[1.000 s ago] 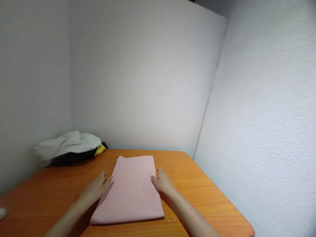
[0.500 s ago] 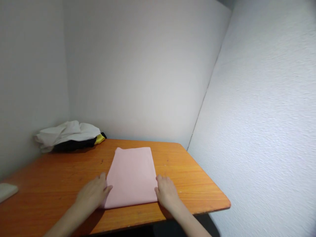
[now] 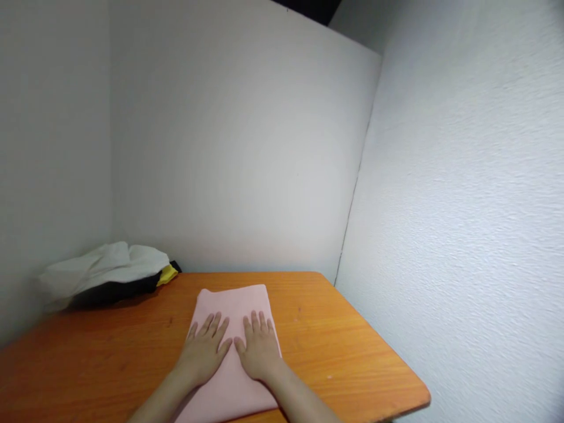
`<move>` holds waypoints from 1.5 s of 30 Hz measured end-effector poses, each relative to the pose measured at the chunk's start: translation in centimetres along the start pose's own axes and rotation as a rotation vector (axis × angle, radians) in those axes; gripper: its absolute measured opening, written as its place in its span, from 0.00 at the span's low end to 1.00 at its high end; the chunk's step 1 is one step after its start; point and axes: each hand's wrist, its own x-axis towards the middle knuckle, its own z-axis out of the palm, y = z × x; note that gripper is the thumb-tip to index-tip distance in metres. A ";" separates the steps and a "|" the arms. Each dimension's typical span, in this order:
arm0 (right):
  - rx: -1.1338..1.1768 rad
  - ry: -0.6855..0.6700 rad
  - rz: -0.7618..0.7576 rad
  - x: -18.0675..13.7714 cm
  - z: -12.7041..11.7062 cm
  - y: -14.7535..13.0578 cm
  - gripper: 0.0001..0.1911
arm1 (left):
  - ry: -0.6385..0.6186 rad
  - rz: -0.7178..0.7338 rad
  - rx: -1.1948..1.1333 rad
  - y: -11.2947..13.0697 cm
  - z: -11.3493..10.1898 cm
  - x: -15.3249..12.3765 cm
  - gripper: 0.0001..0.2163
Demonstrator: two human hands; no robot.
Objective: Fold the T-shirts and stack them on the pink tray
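A pink folded cloth (image 3: 233,388) lies flat on the wooden table, its far left corner slightly bumped up. My left hand (image 3: 205,349) rests palm down on its left half, fingers spread and pointing away from me. On the right half lies my right hand (image 3: 258,346), also flat with the fingers apart. The two thumbs point towards each other with a small gap between them. Neither hand grips the cloth; parts of it are hidden beneath my hands and forearms.
A heap of white cloth (image 3: 108,267) lies over black cloth (image 3: 117,291) and a bit of yellow cloth (image 3: 167,274) at the table's back left. The orange-brown wooden table (image 3: 335,352) meets walls behind it and close on the right.
Both hands have moved from the cloth's side edges inward onto its top and now lie flat with spread fingers. The camera view has tilted up, so the table sits lower.
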 end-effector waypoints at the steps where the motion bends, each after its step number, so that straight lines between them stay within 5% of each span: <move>1: 0.003 0.004 -0.002 0.0 0.0 0.1 0.35 | 0.000 0.009 0.009 -0.2 0.1 0.1 0.31; 10: 0.030 -0.080 0.022 -0.5 -2.2 -0.9 0.36 | -0.095 -0.108 0.032 0.4 0.1 0.5 0.33; 13: 0.011 0.015 0.031 -1.0 -3.1 -1.1 0.32 | -0.081 -0.136 0.103 0.6 0.3 0.3 0.33; 16: -0.050 0.142 0.305 -1.2 -4.5 -0.8 0.28 | -0.071 -0.147 0.134 1.1 0.6 -0.2 0.32; 20: -0.107 0.092 0.704 -1.4 -6.0 0.2 0.29 | -0.092 -0.251 0.206 3.1 0.8 -1.3 0.32; 26: -0.058 0.054 0.604 -1.3 -6.2 1.7 0.18 | -0.130 -0.288 0.177 7.4 0.5 -2.0 0.31; 31: -0.063 0.107 0.626 -1.9 -9.2 6.5 0.16 | -0.076 -0.055 0.162 11.6 -0.4 -2.5 0.29; 36: -0.135 0.156 0.735 -5.5 -12.9 14.3 0.15 | -0.187 0.204 0.032 17.9 -0.9 -4.4 0.26; 45: -0.246 0.144 0.887 -11.7 -15.1 24.2 0.15 | -0.228 0.314 -0.126 27.0 1.4 -5.0 0.25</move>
